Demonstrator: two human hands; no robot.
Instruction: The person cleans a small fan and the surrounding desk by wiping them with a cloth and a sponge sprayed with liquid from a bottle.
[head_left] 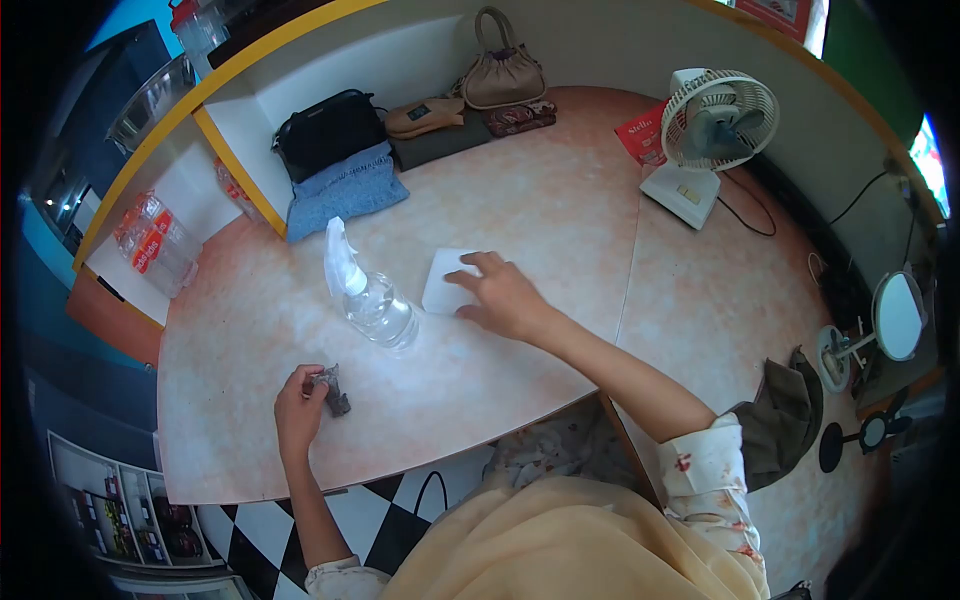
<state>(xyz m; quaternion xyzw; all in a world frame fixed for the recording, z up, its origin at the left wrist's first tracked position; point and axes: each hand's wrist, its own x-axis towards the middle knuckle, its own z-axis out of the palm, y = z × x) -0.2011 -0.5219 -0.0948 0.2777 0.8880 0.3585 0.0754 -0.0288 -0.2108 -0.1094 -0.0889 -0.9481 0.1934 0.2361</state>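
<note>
At the near left of the table, my left hand [300, 402] is closed on a small dark grey crumpled item [334, 391] whose nature is unclear. My right hand [497, 294] has its fingers apart over a white square piece [438, 285], with fingertips at its right part. Whether the fingers press on it cannot be made out. Between the hands, a clear spray bottle [380, 311] with a white nozzle stands upright, just left of the white piece.
Folded blue denim [345, 190], a black bag [330, 133] and a beige handbag [505, 78] line the back. A white fan [682, 190] is at back right. A round mirror [897, 316] and dark cloth [780, 420] lie right. Plastic bottles [158, 245] stand left.
</note>
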